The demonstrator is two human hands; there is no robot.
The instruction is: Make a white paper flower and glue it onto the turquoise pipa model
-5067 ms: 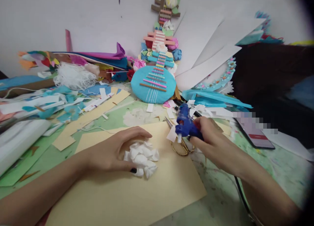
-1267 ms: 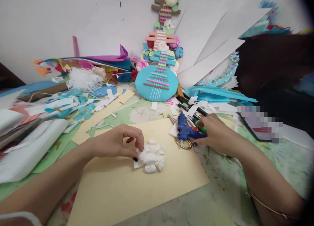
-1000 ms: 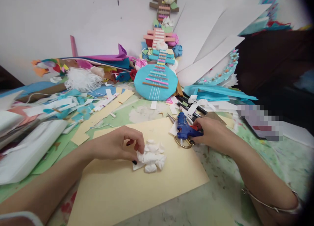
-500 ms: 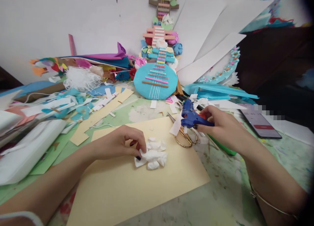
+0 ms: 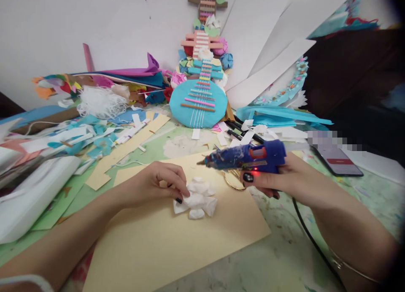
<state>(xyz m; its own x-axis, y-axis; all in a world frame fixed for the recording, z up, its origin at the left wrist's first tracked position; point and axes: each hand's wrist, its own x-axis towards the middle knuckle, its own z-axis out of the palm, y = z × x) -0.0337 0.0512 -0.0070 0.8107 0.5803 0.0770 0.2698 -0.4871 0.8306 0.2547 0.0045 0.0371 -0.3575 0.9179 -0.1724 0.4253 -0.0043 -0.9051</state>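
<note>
While our left hand (image 5: 155,183) is pinching the crumpled white paper (image 5: 201,199) on the beige sheet (image 5: 164,256), we're gripping the blue glue gun (image 5: 242,156) in our curled right hand (image 5: 295,176).

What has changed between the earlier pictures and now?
The right hand has swung the blue glue gun round: its rear end faced the person; now its nozzle points left, over the cream sheet. The left hand, first cupped around the crumpled white paper, now pinches its left edge. The turquoise paper lute stayed put.
</note>
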